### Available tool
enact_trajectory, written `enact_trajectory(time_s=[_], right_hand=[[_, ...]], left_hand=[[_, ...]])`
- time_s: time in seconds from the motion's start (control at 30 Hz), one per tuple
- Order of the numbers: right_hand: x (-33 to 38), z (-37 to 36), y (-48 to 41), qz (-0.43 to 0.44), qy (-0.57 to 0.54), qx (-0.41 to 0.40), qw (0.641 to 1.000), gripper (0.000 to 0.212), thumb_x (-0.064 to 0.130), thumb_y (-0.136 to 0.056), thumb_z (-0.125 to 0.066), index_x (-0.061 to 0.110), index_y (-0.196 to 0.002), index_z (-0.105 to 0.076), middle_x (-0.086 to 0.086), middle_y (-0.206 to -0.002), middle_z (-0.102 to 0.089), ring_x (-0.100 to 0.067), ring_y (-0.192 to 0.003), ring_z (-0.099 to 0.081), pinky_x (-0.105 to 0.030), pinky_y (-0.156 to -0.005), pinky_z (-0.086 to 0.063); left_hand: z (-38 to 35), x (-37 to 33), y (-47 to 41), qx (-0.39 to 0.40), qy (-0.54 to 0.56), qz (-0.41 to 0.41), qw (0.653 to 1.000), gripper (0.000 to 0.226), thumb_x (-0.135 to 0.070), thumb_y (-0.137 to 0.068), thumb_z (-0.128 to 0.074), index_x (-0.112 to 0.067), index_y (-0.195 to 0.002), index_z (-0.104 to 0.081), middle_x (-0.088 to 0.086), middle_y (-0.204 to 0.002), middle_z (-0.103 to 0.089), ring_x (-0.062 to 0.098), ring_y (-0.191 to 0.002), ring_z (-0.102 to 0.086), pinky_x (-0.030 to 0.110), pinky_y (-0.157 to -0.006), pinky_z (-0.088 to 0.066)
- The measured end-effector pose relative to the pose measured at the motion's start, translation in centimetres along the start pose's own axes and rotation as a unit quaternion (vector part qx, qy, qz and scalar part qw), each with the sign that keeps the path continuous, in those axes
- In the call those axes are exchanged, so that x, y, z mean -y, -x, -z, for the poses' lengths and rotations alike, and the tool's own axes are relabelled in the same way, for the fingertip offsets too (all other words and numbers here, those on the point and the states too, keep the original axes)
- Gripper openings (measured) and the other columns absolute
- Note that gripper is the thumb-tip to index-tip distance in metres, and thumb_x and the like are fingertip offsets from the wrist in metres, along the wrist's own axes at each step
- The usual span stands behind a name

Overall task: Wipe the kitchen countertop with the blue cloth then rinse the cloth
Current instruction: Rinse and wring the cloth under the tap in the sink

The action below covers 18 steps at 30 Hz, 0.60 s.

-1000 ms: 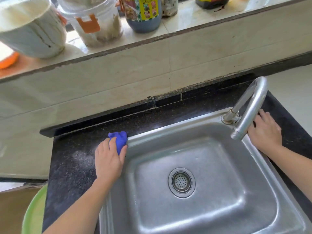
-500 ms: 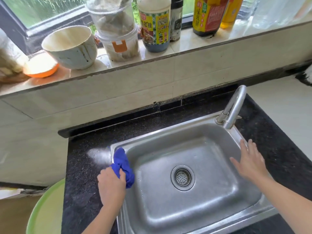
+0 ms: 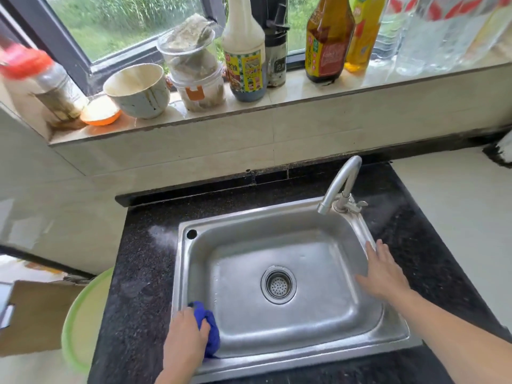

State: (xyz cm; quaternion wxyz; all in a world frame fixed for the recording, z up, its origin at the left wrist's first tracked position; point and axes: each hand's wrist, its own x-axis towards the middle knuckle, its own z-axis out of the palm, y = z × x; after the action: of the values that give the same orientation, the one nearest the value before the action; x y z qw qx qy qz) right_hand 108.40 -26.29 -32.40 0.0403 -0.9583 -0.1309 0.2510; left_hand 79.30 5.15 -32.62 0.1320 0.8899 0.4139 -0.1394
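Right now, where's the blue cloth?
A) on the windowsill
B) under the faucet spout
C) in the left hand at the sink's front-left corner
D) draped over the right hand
C: the left hand grips the bunched blue cloth at the front-left corner of the sink, far from the faucet, while the right hand lies open and empty at the right rim.

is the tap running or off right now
Off. No stream falls from the faucet spout, and no water pools in the sink around the drain.
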Motion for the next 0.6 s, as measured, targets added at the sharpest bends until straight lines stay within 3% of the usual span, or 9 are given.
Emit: enact_trajectory(time_s=[0.07, 0.17, 0.27, 0.33, 0.43, 0.5, 0.6], right_hand=[[-1.0, 0.9, 0.1, 0.028, -0.005, 0.034, 0.999, 0.092, 0.043, -0.089, -0.057, 0.016, -0.152, 0.004, -0.007, -0.159, 0.015, -0.022, -0.147, 0.011, -0.043, -0.117, -0.02], [-2.0, 2.6, 0.0, 0.05, -0.035, 0.089, 0.994, 0.089, 0.042, -0.088, -0.06, 0.018, -0.153, -0.004, -0.004, -0.16, 0.008, -0.02, -0.148, 0.004, -0.044, -0.117, -0.02], [-2.0, 5.2, -0.3, 0.049, -0.11, 0.091, 0.989, 0.076, 0.036, -0.088, -0.062, 0.015, -0.15, -0.023, -0.008, -0.155, -0.027, -0.025, -0.14, -0.031, -0.038, -0.109, -0.033], [-1.4, 7.3, -1.1, 0.055, -0.166, 0.036, 0.984, 0.068, 0.031, -0.088, -0.062, 0.016, -0.146, -0.031, -0.008, -0.146, -0.043, -0.028, -0.129, -0.046, -0.039, -0.104, -0.04], [0.2, 10.3, -2.8, 0.059, -0.2, -0.031, 0.977, 0.079, 0.034, -0.088, -0.063, 0.017, -0.151, -0.019, -0.005, -0.155, -0.029, -0.029, -0.138, -0.036, -0.041, -0.109, -0.034], [1.5, 11.5, -4.1, 0.06, -0.221, -0.031, 0.973, 0.082, 0.035, -0.088, -0.063, 0.018, -0.152, -0.015, -0.003, -0.157, -0.024, -0.027, -0.14, -0.032, -0.041, -0.109, -0.032], [3.2, 11.7, -5.0, 0.062, -0.223, -0.007, 0.973, 0.074, 0.033, -0.088, -0.061, 0.019, -0.15, -0.023, -0.003, -0.152, -0.036, -0.027, -0.134, -0.041, -0.038, -0.104, -0.037]], left_hand=[[0.2, -3.1, 2.0, 0.024, 0.1, 0.02, 0.994, 0.016, -0.028, -0.09, -0.055, -0.013, -0.091, -0.05, 0.009, -0.096, -0.055, 0.029, -0.087, -0.058, 0.037, -0.075, -0.044], [0.1, -8.2, 3.9, 0.05, 0.187, 0.026, 0.981, 0.015, -0.031, -0.09, -0.052, -0.018, -0.085, -0.047, 0.004, -0.091, -0.058, 0.026, -0.082, -0.056, 0.034, -0.072, -0.043], [0.7, -12.5, 4.4, 0.043, 0.247, 0.017, 0.968, 0.022, -0.034, -0.092, -0.053, -0.016, -0.081, -0.048, 0.006, -0.087, -0.06, 0.026, -0.078, -0.054, 0.033, -0.066, -0.037], [1.4, -14.7, 4.4, 0.045, 0.273, 0.015, 0.961, 0.025, -0.036, -0.092, -0.053, -0.015, -0.08, -0.048, 0.006, -0.085, -0.06, 0.025, -0.076, -0.054, 0.034, -0.066, -0.038], [2.4, -16.9, 3.9, 0.067, 0.333, 0.038, 0.94, 0.032, -0.042, -0.086, -0.052, -0.011, -0.077, -0.05, 0.003, -0.074, -0.057, 0.023, -0.069, -0.052, 0.038, -0.068, -0.047], [2.9, -17.8, 3.1, 0.079, 0.38, 0.055, 0.92, 0.033, -0.04, -0.083, -0.053, -0.009, -0.074, -0.049, 0.002, -0.069, -0.053, 0.021, -0.062, -0.049, 0.037, -0.063, -0.049], [3.1, -18.7, 1.5, 0.11, 0.433, 0.07, 0.892, 0.027, -0.031, -0.087, -0.056, -0.009, -0.074, -0.047, 0.002, -0.069, -0.051, 0.02, -0.059, -0.046, 0.031, -0.055, -0.044]])
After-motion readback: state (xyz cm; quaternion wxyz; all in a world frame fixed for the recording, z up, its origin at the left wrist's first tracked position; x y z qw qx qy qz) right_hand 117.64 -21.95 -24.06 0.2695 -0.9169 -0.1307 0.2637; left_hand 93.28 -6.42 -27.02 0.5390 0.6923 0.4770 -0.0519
